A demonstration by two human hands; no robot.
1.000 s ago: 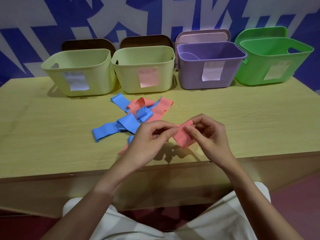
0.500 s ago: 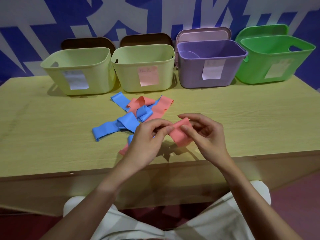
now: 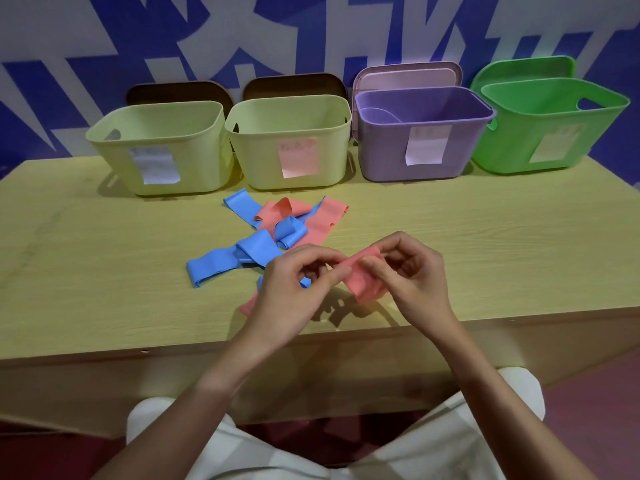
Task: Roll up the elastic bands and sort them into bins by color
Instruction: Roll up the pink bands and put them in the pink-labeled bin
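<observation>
A pink elastic band [image 3: 363, 284] is held between both hands just above the table's front edge. My left hand [image 3: 294, 289] pinches its left part with thumb and forefinger, and my right hand [image 3: 412, 275] curls round its right end. The band's tail [image 3: 247, 306] trails out under my left hand onto the table. Behind the hands lies a tangle of blue bands [image 3: 242, 254] and pink bands [image 3: 322, 220]. Along the back stand two pale yellow bins [image 3: 162, 147] [image 3: 291, 140], a purple bin [image 3: 422, 133] and a green bin [image 3: 547, 126].
The wooden table [image 3: 104, 271] runs across the view, its front edge close to my hands. Each bin carries a paper label. Lids lean against the wall behind the bins. My lap in light clothing shows below the table.
Both hands have kept hold of the pink band and shifted slightly, the fingers working its folded end. The pile on the table has not moved.
</observation>
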